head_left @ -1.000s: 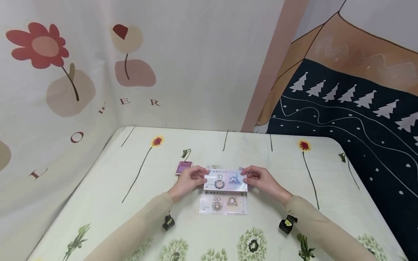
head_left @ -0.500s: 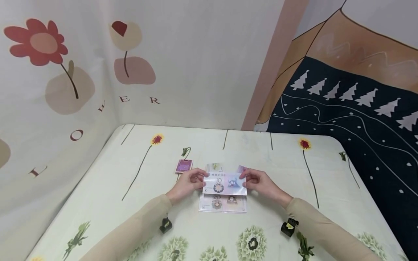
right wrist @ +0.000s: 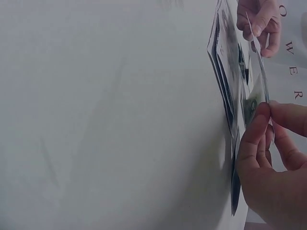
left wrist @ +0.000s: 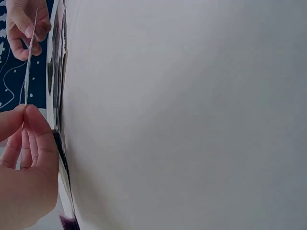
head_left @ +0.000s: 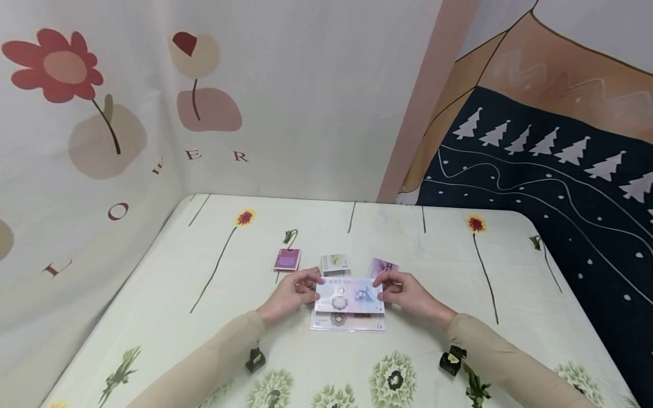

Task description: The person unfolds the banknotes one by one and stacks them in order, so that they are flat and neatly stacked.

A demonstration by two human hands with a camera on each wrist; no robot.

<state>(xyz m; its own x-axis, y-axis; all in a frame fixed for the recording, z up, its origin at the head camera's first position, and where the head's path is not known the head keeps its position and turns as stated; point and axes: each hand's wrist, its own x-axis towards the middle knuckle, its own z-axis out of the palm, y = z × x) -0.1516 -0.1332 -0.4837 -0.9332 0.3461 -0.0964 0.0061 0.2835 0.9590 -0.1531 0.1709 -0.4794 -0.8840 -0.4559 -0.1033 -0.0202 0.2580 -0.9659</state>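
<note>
Holding the 10 note [head_left: 349,296] above the middle of the table [head_left: 428,249], between the left and right edges. Pinching its left end between thumb and fingers of the left hand [head_left: 289,293], and its right end likewise with the right hand [head_left: 406,293]. Partly covering, in the head view, the 20 note [head_left: 326,323] lying below. Showing toward the table's far edge, from left to right: a purple piece [head_left: 287,259], a pale note [head_left: 334,262] and a tilted purple note [head_left: 381,267], partly hidden by the right hand. Wearing beige sleeves [head_left: 204,358] and black wrist devices [head_left: 255,360].
</note>
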